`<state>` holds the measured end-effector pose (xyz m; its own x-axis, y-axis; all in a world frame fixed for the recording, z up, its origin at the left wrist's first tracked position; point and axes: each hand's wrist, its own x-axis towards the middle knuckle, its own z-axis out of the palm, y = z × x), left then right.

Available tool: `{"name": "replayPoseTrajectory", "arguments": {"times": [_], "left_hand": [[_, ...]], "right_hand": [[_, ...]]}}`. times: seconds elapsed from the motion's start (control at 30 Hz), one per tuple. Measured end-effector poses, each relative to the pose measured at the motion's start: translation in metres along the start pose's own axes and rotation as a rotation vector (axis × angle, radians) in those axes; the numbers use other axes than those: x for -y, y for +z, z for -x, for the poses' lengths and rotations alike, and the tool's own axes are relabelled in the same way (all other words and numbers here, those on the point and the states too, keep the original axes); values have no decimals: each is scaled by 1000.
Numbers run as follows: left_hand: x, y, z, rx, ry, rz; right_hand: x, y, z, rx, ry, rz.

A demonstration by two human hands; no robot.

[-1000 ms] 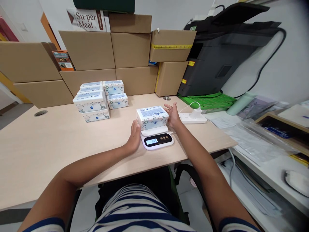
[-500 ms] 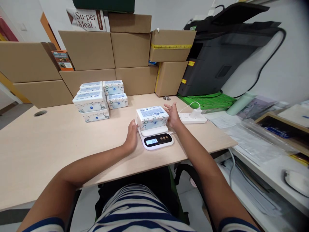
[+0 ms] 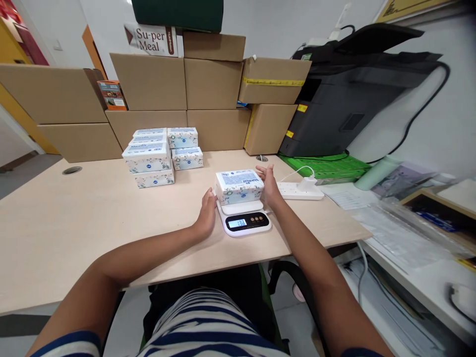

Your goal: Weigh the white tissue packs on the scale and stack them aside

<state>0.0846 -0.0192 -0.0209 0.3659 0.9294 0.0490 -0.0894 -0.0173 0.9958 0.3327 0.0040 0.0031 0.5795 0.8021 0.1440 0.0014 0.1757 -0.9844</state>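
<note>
A white tissue pack (image 3: 240, 187) with a blue and floral print lies on a white digital scale (image 3: 248, 231), whose lit display shows digits. My left hand (image 3: 207, 213) is beside the scale's left edge, fingers stretched out and close to the pack. On the other side, my right hand (image 3: 270, 186) is next to the pack's right end with its fingers apart; some of its fingertips are behind the pack. Neither hand is wrapped round anything. Further left on the desk, several more tissue packs (image 3: 147, 158) stand stacked.
Cardboard boxes (image 3: 148, 82) line the back of the desk (image 3: 92, 218). A white power strip (image 3: 299, 192) lies right of my right hand, with a green tray (image 3: 334, 168) under a dark printer (image 3: 334, 109) behind it. Papers and a pale green cylinder (image 3: 377, 172) are at the right.
The view has shifted slightly, so everything appears a little lower and further right. The digits on the scale's display have changed. Both hands stay beside the pack.
</note>
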Motion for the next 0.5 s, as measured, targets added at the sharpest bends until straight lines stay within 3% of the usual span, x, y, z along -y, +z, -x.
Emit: {"name": "replayPoseTrajectory", "arguments": {"times": [0.2, 0.33, 0.43, 0.5], "left_hand": [[-7, 3, 3, -13, -39, 42], [-4, 3, 4, -43, -22, 15], [-18, 0, 6, -100, 91, -35], [-44, -8, 6, -137, 218, -67]], "right_hand": [[7, -6, 11, -125, -224, 186], [14, -9, 16, -119, -243, 294], [20, -11, 25, -63, -229, 416], [23, -11, 34, -18, -259, 497]]}}
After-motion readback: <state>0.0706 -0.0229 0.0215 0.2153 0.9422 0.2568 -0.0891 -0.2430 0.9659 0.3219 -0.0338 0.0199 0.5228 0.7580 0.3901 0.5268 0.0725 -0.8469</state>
